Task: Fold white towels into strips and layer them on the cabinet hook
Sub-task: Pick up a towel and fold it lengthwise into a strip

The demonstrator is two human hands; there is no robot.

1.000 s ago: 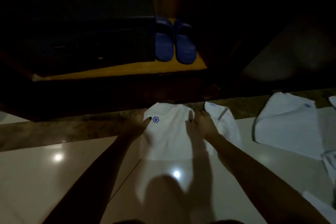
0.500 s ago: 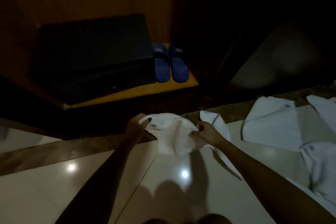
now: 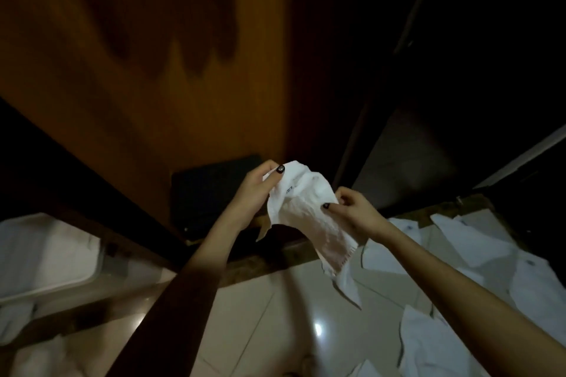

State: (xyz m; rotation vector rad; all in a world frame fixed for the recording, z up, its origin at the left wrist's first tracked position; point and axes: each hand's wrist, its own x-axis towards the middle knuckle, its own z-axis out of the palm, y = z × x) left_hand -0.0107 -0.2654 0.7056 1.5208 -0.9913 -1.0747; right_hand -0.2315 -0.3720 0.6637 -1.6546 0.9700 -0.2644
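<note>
You've got the white towel (image 3: 306, 211) up in the air between both hands, right in front of the open cabinet (image 3: 153, 86) and clear of the floor (image 3: 260, 330). It's all bunched and crumpled at the top, with a soft, slightly nubby weave, and there's a tiny blue mark near the upper left edge. The lower end hangs down in a loose tapering flap with a stitched hem along the bottom.

Your left hand (image 3: 257, 190) holds the top left corner, with the fingers (image 3: 280, 169) curled round the cloth and a dark-painted thumbnail pressed on the front. Your right hand (image 3: 352, 208) pinches the right edge a bit lower, thumb on the fabric and the other fingers tucked behind it.

Just below, a brownish stone-look strip (image 3: 260, 266) runs along the foot of the cabinet. The floor on your side of it is pale glossy tile with a bright spot of light reflected in it. More white towels (image 3: 477, 242) lie flat and overlapping on the tiles to your right, some with folded-over corners.

Inside the cabinet the back panel is smooth orange-brown wood, and a dark boxy thing (image 3: 211, 190) sits low behind your left hand. It's too dim to say what that is. Off to the left there's a white tub (image 3: 46, 254) with a rounded rim.
</note>
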